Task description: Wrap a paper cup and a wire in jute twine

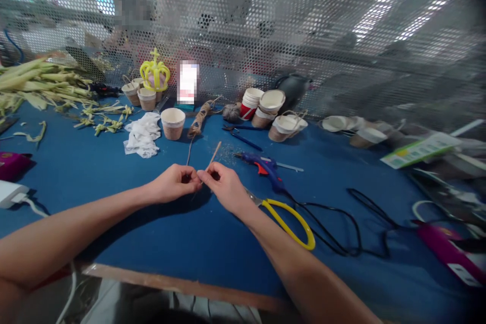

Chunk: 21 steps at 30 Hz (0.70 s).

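Head cam here, both arms reach in from the bottom corners over the blue bench (159,248), and the hands come together around the middle. The left hand (176,182) is turned inward with the fingers curled round, thumb and fingertips pressed together. The right hand (227,186) comes in from the other side, its thumb and index pinching a thin brown strand (215,153), and the fingertips of the two hands pretty much meet.

The hard bit to see is right at that meeting point: the strand's lower end gets lost in the fingers, so I can't tell exactly what the left fingertips have between them. A thin cord (189,153) drops from the twine bundle (199,120) and disappears behind the left hand. The metal end of the yellow-handled scissors (290,223) is partly covered by the right wrist, and the right side of the view is pretty smeary.

As for where the strand is, it pokes up out of the right hand's pinch, slanting away from the person, with its free tip above the bench. The blue glue gun (266,164) lies just to the right, the paper cup (173,124) sits beyond the left hand, and the crumpled white tissue (143,135) is beside that cup.
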Each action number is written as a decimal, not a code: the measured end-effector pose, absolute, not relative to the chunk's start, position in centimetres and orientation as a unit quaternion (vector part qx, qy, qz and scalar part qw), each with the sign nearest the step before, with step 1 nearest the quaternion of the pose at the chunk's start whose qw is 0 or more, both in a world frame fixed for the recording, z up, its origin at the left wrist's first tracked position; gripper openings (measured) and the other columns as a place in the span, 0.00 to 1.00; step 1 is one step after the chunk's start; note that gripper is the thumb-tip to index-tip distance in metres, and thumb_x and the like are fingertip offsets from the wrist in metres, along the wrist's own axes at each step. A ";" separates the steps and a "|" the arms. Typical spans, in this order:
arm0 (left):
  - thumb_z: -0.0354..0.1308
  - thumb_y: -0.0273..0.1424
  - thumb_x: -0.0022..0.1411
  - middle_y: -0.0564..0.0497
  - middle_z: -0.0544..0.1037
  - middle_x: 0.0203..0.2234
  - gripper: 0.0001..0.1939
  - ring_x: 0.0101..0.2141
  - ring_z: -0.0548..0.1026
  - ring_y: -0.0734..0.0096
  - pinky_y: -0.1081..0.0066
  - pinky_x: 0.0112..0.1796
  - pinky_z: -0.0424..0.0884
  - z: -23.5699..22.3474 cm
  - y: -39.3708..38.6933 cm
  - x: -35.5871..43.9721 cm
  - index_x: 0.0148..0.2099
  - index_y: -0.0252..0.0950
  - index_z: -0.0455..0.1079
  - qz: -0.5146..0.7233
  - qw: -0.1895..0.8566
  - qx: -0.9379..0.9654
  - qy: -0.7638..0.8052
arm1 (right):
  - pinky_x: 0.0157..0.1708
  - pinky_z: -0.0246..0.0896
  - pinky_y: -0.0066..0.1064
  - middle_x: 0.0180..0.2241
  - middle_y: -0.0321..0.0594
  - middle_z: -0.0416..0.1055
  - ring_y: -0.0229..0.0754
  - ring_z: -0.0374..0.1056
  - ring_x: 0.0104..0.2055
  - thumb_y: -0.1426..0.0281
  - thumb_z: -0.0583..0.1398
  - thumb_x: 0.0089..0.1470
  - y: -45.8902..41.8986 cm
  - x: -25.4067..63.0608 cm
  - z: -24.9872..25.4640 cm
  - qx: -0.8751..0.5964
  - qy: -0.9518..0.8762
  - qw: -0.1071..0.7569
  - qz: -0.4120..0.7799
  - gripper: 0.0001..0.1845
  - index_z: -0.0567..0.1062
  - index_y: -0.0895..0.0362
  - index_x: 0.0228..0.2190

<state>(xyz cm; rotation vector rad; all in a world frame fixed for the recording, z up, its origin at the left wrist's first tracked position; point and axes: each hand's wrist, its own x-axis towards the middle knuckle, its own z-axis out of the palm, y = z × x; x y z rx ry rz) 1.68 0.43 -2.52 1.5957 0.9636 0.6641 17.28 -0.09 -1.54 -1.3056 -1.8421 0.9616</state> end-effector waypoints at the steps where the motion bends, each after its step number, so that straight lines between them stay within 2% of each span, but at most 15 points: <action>1: 0.54 0.30 0.49 0.58 0.64 0.16 0.08 0.19 0.59 0.81 0.77 0.22 0.55 -2.5 0.4 1.6 0.23 0.32 0.61 0.282 0.559 0.669 0.400 | 0.21 0.54 0.26 0.19 0.32 0.61 0.33 0.57 0.20 0.62 0.54 0.49 -0.1 17.3 -1.5 -0.486 -0.695 0.343 0.404 0.12 0.64 0.57 0.22; 4: 0.54 0.32 0.49 0.55 0.66 0.18 0.09 0.21 0.61 0.80 0.77 0.24 0.56 -2.5 0.4 1.5 0.24 0.31 0.63 0.290 0.582 0.655 0.386 | 0.21 0.57 0.25 0.21 0.32 0.62 0.31 0.58 0.19 0.62 0.53 0.49 0.1 17.5 -1.6 -0.442 -0.668 0.351 0.484 0.11 0.64 0.58 0.25; 7: 0.54 0.33 0.50 0.55 0.66 0.18 0.10 0.21 0.60 0.80 0.77 0.23 0.55 -2.6 0.5 1.5 0.25 0.30 0.63 0.290 0.580 0.654 0.389 | 0.21 0.57 0.25 0.19 0.31 0.61 0.31 0.58 0.19 0.62 0.54 0.48 0.2 17.5 -1.8 -0.446 -0.659 0.342 0.499 0.12 0.63 0.58 0.23; 21: 0.54 0.31 0.48 0.57 0.65 0.17 0.08 0.19 0.61 0.81 0.77 0.23 0.57 -2.5 0.4 1.8 0.23 0.32 0.62 0.293 0.543 0.668 0.416 | 0.19 0.51 0.26 0.14 0.30 0.58 0.32 0.54 0.17 0.61 0.53 0.50 0.0 17.5 -1.7 -0.518 -0.700 0.331 0.363 0.15 0.62 0.57 0.19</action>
